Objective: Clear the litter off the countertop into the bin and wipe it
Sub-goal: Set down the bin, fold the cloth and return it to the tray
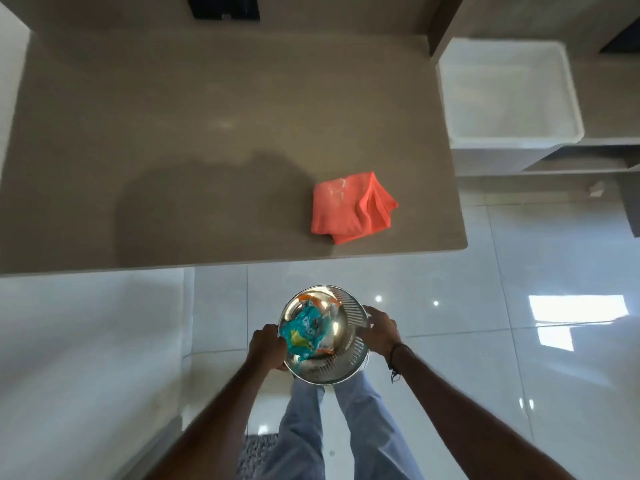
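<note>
Both hands, left hand (266,346) and right hand (379,332), are being closed around the metal bin (349,362). Crumpled wrappers (306,332) are being held inside it. An orange cloth (349,209) is lying on the countertop (173,133).

Both forearms reach forward and down from the bottom corners of the head view, converging toward the middle. The left hand (267,345) is curled, knuckles up, its fingers wrapped over the left rim of a shiny metal bin (353,315), and the right hand (377,330) lies spread against the bin's right side with the fingers pointing forward. A dark cord bracelet (394,358) circles the right wrist, and two legs in pale blue trousers (363,420) stand below.
</note>
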`<state>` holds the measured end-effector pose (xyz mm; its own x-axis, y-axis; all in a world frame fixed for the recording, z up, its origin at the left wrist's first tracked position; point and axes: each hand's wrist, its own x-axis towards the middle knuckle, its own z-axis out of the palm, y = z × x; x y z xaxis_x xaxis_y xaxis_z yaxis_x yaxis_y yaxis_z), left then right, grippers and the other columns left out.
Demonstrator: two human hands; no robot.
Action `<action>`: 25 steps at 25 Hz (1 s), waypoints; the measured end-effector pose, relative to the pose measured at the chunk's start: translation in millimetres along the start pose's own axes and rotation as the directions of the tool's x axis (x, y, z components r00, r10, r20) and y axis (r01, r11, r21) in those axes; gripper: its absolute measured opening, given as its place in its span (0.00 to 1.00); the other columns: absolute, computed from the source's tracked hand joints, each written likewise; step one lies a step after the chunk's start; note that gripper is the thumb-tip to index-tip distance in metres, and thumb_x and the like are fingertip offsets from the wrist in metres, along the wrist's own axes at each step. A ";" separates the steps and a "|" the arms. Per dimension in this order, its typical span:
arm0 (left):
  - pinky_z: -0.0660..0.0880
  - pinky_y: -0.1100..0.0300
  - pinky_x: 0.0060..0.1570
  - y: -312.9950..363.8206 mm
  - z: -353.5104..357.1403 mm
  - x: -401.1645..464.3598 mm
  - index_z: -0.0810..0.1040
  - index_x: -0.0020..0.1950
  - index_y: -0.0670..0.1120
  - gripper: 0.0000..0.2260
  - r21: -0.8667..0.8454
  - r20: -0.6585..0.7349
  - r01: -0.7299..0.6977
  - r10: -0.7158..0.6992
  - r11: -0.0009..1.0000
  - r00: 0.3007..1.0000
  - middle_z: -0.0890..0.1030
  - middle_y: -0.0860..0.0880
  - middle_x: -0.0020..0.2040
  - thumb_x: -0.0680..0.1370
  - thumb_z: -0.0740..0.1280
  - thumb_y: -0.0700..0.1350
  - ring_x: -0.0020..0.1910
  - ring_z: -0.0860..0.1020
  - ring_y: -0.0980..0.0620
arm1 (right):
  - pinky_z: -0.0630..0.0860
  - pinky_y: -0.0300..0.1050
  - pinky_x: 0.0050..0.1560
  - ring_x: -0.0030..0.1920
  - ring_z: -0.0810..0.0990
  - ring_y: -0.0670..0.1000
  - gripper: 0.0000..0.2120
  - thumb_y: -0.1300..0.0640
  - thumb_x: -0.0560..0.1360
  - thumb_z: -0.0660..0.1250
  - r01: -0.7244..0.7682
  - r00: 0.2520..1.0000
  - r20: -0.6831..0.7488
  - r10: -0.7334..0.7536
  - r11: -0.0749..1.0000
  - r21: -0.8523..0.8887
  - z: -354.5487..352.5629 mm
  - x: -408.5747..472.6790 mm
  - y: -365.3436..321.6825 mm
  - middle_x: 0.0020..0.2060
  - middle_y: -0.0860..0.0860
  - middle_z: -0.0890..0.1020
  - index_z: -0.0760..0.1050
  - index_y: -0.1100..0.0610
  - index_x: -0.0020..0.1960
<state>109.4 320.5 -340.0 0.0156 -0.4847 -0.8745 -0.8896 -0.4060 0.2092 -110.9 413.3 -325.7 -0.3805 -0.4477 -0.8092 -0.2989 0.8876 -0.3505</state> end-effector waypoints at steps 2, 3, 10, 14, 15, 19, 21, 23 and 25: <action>0.85 0.49 0.50 -2.6 30.4 27.6 0.76 0.66 0.36 0.15 0.055 0.006 -0.040 0.040 0.998 0.999 0.83 0.36 0.62 0.83 0.62 0.42 0.54 0.84 0.38 | 0.77 0.49 0.62 0.62 0.80 0.59 0.26 0.60 0.72 0.68 -0.045 0.999 0.018 0.045 0.999 -0.025 16.9 31.1 21.4 0.62 0.55 0.83 0.74 0.51 0.70; 0.83 0.48 0.56 -3.4 48.4 41.8 0.76 0.67 0.36 0.16 0.069 0.005 -0.055 0.055 0.996 0.998 0.82 0.36 0.64 0.83 0.62 0.44 0.60 0.83 0.38 | 0.77 0.50 0.61 0.62 0.79 0.60 0.28 0.61 0.71 0.68 -0.077 0.997 0.022 0.077 0.997 -0.014 25.4 47.5 32.6 0.62 0.56 0.82 0.72 0.52 0.71; 0.79 0.50 0.64 -18.4 156.1 157.6 0.75 0.70 0.43 0.26 -0.067 0.128 0.067 -0.058 0.995 0.990 0.82 0.39 0.65 0.73 0.74 0.46 0.65 0.80 0.40 | 0.78 0.57 0.62 0.61 0.79 0.63 0.29 0.59 0.72 0.71 -0.219 0.975 0.067 0.214 0.972 0.085 97.9 170.4 115.4 0.62 0.60 0.80 0.69 0.54 0.72; 0.82 0.48 0.60 -31.5 177.5 188.9 0.78 0.67 0.39 0.23 -0.129 0.239 0.110 -0.077 0.986 0.968 0.84 0.40 0.59 0.72 0.73 0.37 0.56 0.83 0.43 | 0.78 0.53 0.63 0.63 0.78 0.60 0.32 0.58 0.70 0.73 -0.298 0.952 0.116 0.283 0.945 0.137 110.5 200.1 133.6 0.63 0.58 0.80 0.68 0.52 0.73; 0.84 0.51 0.55 -33.6 176.6 185.3 0.77 0.67 0.39 0.22 -0.132 0.242 0.110 -0.075 0.985 0.967 0.85 0.42 0.54 0.73 0.72 0.36 0.51 0.83 0.46 | 0.78 0.55 0.64 0.63 0.78 0.59 0.32 0.59 0.70 0.73 -0.325 0.943 0.138 0.303 0.928 0.181 107.8 199.1 133.6 0.63 0.57 0.80 0.69 0.52 0.72; 0.82 0.48 0.59 -25.8 148.3 117.2 0.75 0.72 0.43 0.23 -0.085 0.230 0.027 -0.007 0.996 0.973 0.82 0.39 0.63 0.77 0.65 0.36 0.58 0.82 0.41 | 0.79 0.58 0.61 0.63 0.79 0.59 0.27 0.60 0.72 0.72 -0.359 0.932 0.178 0.317 0.876 0.322 74.2 145.7 107.0 0.63 0.60 0.80 0.72 0.53 0.70; 0.80 0.50 0.60 -7.6 121.8 61.7 0.75 0.72 0.42 0.21 -0.102 0.183 -0.060 0.078 0.993 0.980 0.80 0.38 0.66 0.79 0.63 0.37 0.59 0.82 0.41 | 0.79 0.59 0.60 0.60 0.80 0.59 0.21 0.61 0.73 0.71 -0.339 0.940 0.189 0.285 0.849 0.406 48.9 93.7 80.7 0.60 0.61 0.81 0.76 0.56 0.66; 0.79 0.47 0.62 15.9 89.5 7.9 0.78 0.68 0.39 0.17 -0.213 0.137 -0.108 0.139 0.971 0.981 0.81 0.36 0.65 0.80 0.63 0.41 0.61 0.82 0.39 | 0.80 0.57 0.53 0.52 0.80 0.57 0.12 0.61 0.71 0.71 -0.301 0.952 0.199 0.231 0.814 0.497 16.6 40.9 47.4 0.52 0.59 0.82 0.80 0.55 0.54; 0.81 0.46 0.55 38.4 56.0 -41.6 0.79 0.66 0.38 0.15 -0.376 0.112 -0.134 0.188 0.917 0.976 0.83 0.33 0.62 0.80 0.65 0.40 0.57 0.84 0.37 | 0.78 0.47 0.43 0.46 0.79 0.55 0.06 0.60 0.71 0.70 -0.234 0.971 0.180 0.158 0.792 0.564 -18.4 -8.4 14.1 0.46 0.57 0.81 0.79 0.53 0.48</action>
<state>49.0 368.5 -320.0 -0.2033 -0.4628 -0.8628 -0.6461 -0.5987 0.4734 -128.0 427.6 -315.2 -0.2594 -0.2746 -0.9259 0.3456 0.8688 -0.3545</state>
